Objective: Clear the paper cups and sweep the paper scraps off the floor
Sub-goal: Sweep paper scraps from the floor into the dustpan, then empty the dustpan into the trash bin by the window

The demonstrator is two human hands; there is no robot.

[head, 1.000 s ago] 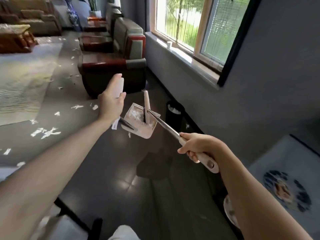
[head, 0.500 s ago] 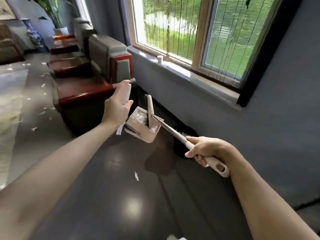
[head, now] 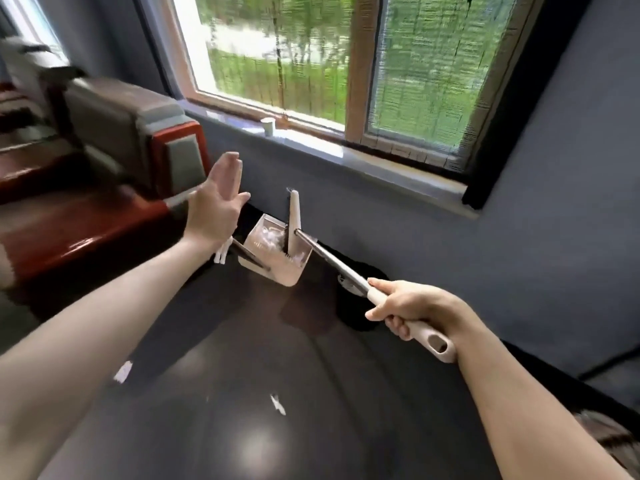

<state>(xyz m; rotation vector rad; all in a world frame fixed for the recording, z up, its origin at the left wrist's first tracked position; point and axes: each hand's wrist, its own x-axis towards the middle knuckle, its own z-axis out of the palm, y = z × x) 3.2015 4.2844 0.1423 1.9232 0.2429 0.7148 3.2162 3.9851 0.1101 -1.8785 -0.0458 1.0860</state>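
My right hand (head: 408,317) grips the white end of a long metal handle that carries a pale dustpan (head: 277,261) above the floor. White paper scraps lie inside the dustpan. A broom (head: 294,216) stands in it, and its thin handle (head: 247,254) runs up-left behind my left hand (head: 216,206). That hand's fingers are stretched straight, not wrapped around the handle. A small paper cup (head: 267,127) stands on the windowsill. Two paper scraps (head: 278,404) lie on the dark floor in front of me.
A black waste bin (head: 358,315) stands on the floor by the wall, under the dustpan handle. A red and grey armchair (head: 114,188) is close on the left. The window and grey wall (head: 519,258) block the right side.
The view has swung right, toward the window and the bin. My left fingers, earlier wrapped around the broom handle, have straightened, and the handle has tipped left. The right hand's grip is unchanged.
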